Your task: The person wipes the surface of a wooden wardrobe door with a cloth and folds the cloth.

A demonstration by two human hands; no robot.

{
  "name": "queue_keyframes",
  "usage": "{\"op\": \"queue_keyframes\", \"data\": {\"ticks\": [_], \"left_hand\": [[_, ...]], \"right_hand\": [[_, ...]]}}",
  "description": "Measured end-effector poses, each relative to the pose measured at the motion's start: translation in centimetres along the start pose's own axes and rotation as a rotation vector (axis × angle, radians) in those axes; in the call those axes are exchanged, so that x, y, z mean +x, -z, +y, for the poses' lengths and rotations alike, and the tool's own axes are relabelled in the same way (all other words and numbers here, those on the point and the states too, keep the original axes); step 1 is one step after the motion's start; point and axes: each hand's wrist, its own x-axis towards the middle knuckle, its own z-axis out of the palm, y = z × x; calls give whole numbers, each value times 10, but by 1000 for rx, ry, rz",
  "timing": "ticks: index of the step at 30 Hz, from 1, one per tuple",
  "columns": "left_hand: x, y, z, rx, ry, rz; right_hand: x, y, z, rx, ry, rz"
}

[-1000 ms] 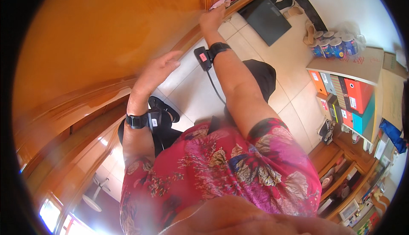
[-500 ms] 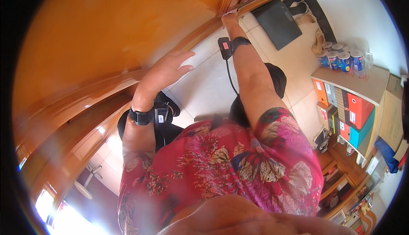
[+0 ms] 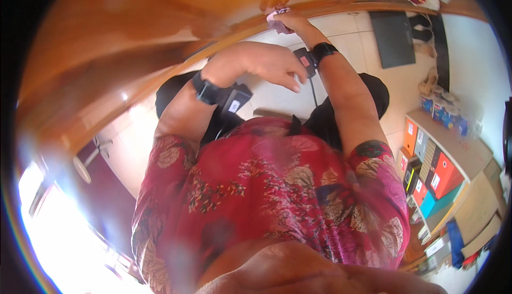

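Observation:
A crumpled pinkish-white cloth [image 3: 277, 24] is gripped in my right hand [image 3: 292, 21], which is stretched far forward. The cloth lies against the lower edge of a glossy brown wooden panel [image 3: 176, 6], where the hand's reflection shows. Bent across in front of my body, my left hand [image 3: 261, 62] holds nothing. Its thumb and fingers are apart, close to my right wrist but not touching the panel. Each wrist wears a black strap with a small black box attached.
A dark flat mat [image 3: 393, 39] lies on the tiled floor, with shoes [image 3: 421, 27] beside it. To the right, a low shelf [image 3: 453, 134] holds coloured folders, with blue-labelled tubs [image 3: 445, 110] on top. Bright light comes from the lower left.
My right hand has moved slightly along the panel, with more of the cloth now showing. My left hand has swung rightward toward my right wrist. The whole view has shifted.

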Motion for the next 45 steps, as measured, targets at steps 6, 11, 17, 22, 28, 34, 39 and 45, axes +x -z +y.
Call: {"op": "queue_keyframes", "data": {"ticks": [6, 11, 17, 22, 28, 34, 39, 45], "left_hand": [[18, -28, -5, -235, -295, -216], [13, -28, -7, -373, -452, -147], [38, -28, -22, -361, -582, -93], [48, -23, -17, -455, -674, -147], [44, -21, -10, -769, -822, -380], [66, -46, -36, -934, -78, -50], [96, -80, -58, -1803, -664, 676], [118, -122, -102, -1982, -672, 1037]], "right_hand": [[4, -60, 25, -251, 410, -156], [21, -85, 33, 29, 161, -181], [-12, -76, -1, -167, 215, -266], [-68, -60, -62, -385, 360, -221], [-147, -34, -102, -554, 621, 8], [-163, 30, -85, -121, 437, 151], [-154, 14, -83, -493, 333, 55], [-191, -30, -89, -877, 609, 92]]}}
